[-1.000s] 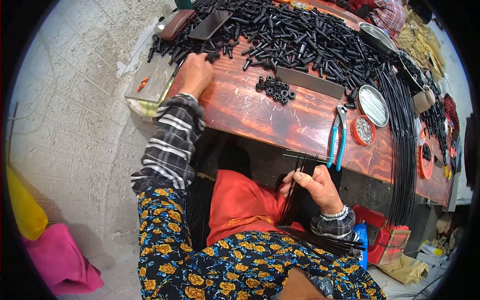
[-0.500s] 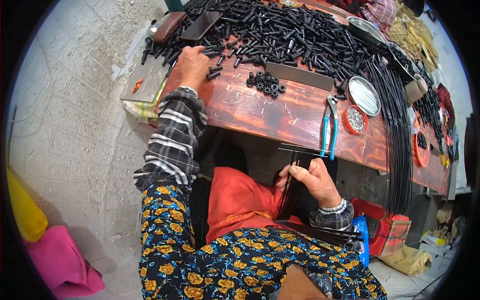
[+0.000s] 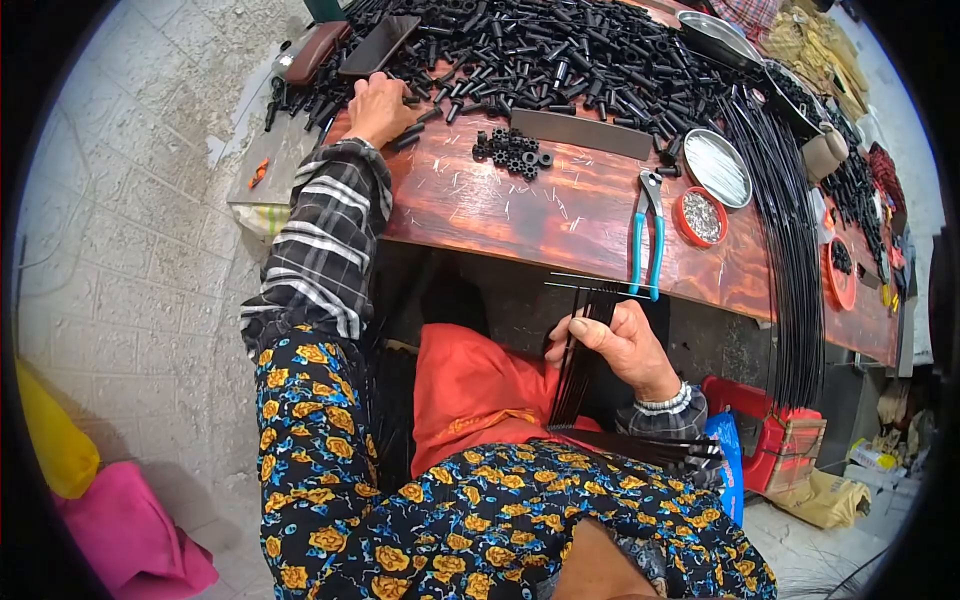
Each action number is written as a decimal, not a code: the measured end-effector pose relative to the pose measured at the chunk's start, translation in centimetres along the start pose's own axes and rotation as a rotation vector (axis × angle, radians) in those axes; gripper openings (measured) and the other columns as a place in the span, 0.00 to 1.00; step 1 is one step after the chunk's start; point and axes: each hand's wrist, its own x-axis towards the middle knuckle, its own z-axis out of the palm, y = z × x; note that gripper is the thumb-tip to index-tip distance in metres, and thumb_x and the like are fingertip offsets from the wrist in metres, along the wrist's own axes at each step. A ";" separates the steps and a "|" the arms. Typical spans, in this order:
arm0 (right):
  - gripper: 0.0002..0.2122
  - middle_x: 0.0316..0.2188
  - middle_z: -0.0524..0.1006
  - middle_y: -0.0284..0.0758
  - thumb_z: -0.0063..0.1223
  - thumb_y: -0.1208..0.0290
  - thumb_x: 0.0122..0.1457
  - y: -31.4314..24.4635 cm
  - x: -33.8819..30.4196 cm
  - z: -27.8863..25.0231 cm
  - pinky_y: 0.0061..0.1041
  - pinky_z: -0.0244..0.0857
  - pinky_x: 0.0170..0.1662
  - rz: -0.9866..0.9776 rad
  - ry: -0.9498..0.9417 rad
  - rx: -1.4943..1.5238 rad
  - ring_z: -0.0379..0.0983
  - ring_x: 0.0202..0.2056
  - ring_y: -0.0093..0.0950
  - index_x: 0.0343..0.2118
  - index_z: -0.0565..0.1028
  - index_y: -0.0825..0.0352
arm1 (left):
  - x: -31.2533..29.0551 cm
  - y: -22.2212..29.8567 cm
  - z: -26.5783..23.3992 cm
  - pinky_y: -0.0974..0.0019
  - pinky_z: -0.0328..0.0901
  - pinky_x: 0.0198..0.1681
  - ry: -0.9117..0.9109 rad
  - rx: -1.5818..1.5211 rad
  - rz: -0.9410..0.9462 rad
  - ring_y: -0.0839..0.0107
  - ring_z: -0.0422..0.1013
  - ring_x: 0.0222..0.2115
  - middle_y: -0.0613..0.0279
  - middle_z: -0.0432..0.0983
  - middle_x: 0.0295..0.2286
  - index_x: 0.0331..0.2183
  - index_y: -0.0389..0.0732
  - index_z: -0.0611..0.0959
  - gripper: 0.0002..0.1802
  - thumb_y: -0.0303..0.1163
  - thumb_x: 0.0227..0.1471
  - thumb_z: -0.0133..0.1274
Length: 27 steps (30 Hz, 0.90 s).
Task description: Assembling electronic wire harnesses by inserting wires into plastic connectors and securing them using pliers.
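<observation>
At the left end of a pile of short black flanged tubes (image 3: 560, 60), my left hand (image 3: 376, 112) rests with its fingers curled over the pieces. Its fingertips are partly hidden, so what they grip cannot be made out. A dark phone (image 3: 382, 44) lies just beyond them. My right hand (image 3: 625, 345) is closed around a bunch of thin black strips (image 3: 572, 385) held upright over my lap. Two thin sticks (image 3: 580, 280) cross the top of the bunch. More dark strips (image 3: 640, 443) stretch from its lower end across my lap toward my right forearm.
Blue-handled pliers (image 3: 647, 235) lie near the table's front edge, beside a red bowl (image 3: 701, 217) of small metal bits. A metal dish (image 3: 716, 168) holds white sticks. Black rings (image 3: 512, 153) cluster before a grey bar (image 3: 580, 134). Long black rods (image 3: 790, 260) overhang the edge.
The whole view has shifted slightly, table items sitting a little further left. My left hand has reached slightly farther in, nearer the phone, fingers more bent. My right hand keeps its hold on the strips.
</observation>
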 end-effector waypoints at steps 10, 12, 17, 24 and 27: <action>0.13 0.24 0.79 0.39 0.50 0.67 0.60 0.1 -0.8 0.0 0.24 0.71 0.34 -0.052 -0.048 0.034 0.77 0.27 0.27 0.32 0.76 0.75 | -3.5 -3.1 -0.6 0.63 0.67 0.29 0.151 -0.792 -0.300 0.66 0.74 0.24 0.54 0.77 0.22 0.34 0.36 0.80 0.12 0.29 0.44 0.51; 0.13 0.25 0.79 0.39 0.49 0.68 0.61 0.2 -0.7 -0.1 0.25 0.71 0.34 -0.045 -0.041 0.039 0.77 0.27 0.27 0.33 0.76 0.76 | -5.5 -0.6 -1.0 0.61 0.67 0.31 0.156 -0.570 -0.196 0.61 0.75 0.26 0.51 0.77 0.24 0.32 0.37 0.81 0.12 0.32 0.44 0.52; 0.12 0.25 0.79 0.39 0.48 0.69 0.60 0.1 -0.2 -0.2 0.24 0.72 0.34 -0.094 -0.097 -0.019 0.77 0.27 0.26 0.33 0.75 0.76 | -6.1 0.1 0.2 0.54 0.68 0.37 0.193 -0.080 0.062 0.49 0.74 0.32 0.47 0.78 0.28 0.31 0.41 0.85 0.17 0.41 0.40 0.59; 0.14 0.23 0.79 0.38 0.46 0.68 0.61 0.3 0.6 -0.5 0.20 0.71 0.32 -0.128 -0.146 -0.026 0.76 0.26 0.24 0.31 0.77 0.76 | -6.3 -0.7 0.1 0.58 0.69 0.35 0.165 -0.176 0.025 0.60 0.75 0.30 0.50 0.78 0.28 0.34 0.37 0.84 0.18 0.39 0.42 0.62; 0.14 0.23 0.79 0.38 0.47 0.67 0.61 0.3 0.3 -0.6 0.20 0.71 0.31 -0.131 -0.120 0.029 0.77 0.25 0.23 0.30 0.77 0.76 | -10.0 5.3 -1.8 0.64 0.71 0.29 0.131 -1.152 -0.261 0.64 0.75 0.25 0.54 0.78 0.27 0.41 0.37 0.81 0.15 0.29 0.50 0.55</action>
